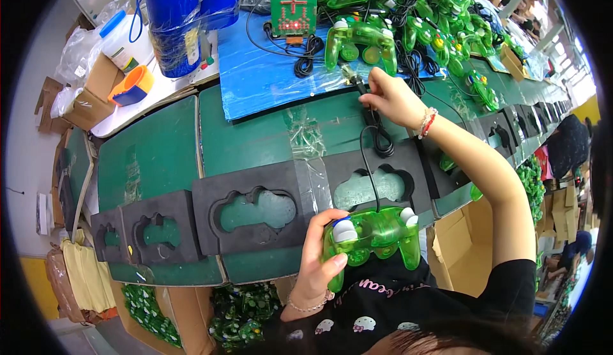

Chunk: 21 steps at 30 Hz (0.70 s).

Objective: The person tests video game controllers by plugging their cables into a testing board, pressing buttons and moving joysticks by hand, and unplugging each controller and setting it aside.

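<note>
My left hand (pixel 314 269) is closed around one grip of a translucent green game controller (pixel 383 230), held tilted at the table's near edge. From its top a black cable (pixel 365 163) runs up to a bundled coil (pixel 382 141) hanging below my right hand (pixel 394 98). That hand pinches the black plug (pixel 360 87) at the cable's end, close to a small metal connector (pixel 348 73) at the blue mat's front edge; whether they touch I cannot tell. Beyond it lies another green controller (pixel 363 41). A green circuit board (pixel 294 11) with red lights stands behind.
Black foam trays (pixel 252 179) with controller-shaped cutouts line the green table (pixel 255 122). A heap of green controllers (pixel 440 23) with tangled cables fills the back right. Blue bins (pixel 172 29) and an orange tape dispenser (pixel 134 85) stand left. Below are open cardboard boxes (pixel 469 246).
</note>
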{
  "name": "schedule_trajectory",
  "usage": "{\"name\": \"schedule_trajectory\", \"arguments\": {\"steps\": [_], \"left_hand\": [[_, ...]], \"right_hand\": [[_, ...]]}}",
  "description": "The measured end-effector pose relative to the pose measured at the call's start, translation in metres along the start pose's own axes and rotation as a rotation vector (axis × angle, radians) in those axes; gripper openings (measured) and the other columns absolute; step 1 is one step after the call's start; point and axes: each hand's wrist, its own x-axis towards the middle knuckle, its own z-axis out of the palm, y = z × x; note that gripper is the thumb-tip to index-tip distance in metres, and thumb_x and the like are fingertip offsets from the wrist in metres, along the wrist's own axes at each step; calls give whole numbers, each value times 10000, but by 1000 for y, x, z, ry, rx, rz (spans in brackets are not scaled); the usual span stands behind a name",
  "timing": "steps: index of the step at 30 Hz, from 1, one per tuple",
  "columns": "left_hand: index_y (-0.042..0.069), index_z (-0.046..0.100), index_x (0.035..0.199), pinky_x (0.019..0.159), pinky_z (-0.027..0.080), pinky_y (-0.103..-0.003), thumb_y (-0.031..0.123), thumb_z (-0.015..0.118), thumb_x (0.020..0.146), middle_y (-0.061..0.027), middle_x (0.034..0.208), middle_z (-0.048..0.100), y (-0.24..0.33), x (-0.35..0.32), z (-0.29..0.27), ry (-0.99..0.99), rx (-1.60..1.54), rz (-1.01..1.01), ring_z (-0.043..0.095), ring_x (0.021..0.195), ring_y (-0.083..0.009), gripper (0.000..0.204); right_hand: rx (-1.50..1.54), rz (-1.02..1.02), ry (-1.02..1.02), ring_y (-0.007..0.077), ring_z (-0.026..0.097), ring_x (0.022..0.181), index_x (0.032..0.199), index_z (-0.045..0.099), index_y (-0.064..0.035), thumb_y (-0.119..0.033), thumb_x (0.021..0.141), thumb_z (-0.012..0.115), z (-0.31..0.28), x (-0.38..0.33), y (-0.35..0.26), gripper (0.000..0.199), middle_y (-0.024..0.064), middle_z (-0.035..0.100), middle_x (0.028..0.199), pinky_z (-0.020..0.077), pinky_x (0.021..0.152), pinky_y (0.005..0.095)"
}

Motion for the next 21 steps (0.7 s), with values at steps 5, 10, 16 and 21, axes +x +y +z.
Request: {"name": "schedule_trajectory", "arguments": {"steps": [5, 10, 16, 21], "left_hand": [[9, 361, 1284, 838, 374, -245, 149, 557, 701, -47, 1049, 467, -3, 4, 7, 27, -20, 16, 454, 945, -115, 631], [-3, 354, 1292, 837, 396, -260, 179, 560, 694, -60, 1051, 474, -2, 4, 15, 145, -51, 124, 477, 945, -134, 659], [-5, 307, 1301, 850, 498, -493, 240, 529, 717, -187, 1126, 515, 7, 4, 10, 288, -160, 283, 573, 1010, -312, 671], [-23, 273, 1307, 996, 363, -380, 140, 577, 818, -252, 1318, 391, -1, 15, 26, 95, 446, 484, 454, 1188, -277, 599]], "right_hand": [[-27, -1, 51, 320, 540, 555, 769, 434, -43, -274, 757, 734, 0, 6, 14, 379, 123, 528, 602, 400, 510, 387], [-52, -6, 163, 232, 558, 583, 809, 498, -34, -304, 784, 710, -23, -1, -20, 344, 89, 540, 624, 430, 534, 344], [622, -162, -354, 227, 554, 954, 1240, 461, -18, -208, 873, 581, -52, -100, -90, 431, 141, 535, 1073, 461, 815, 333], [411, -25, -62, 340, 392, 1221, 1376, 310, -4, -221, 864, 574, -25, -153, -97, 616, 216, 370, 1317, 304, 1032, 417]]}}
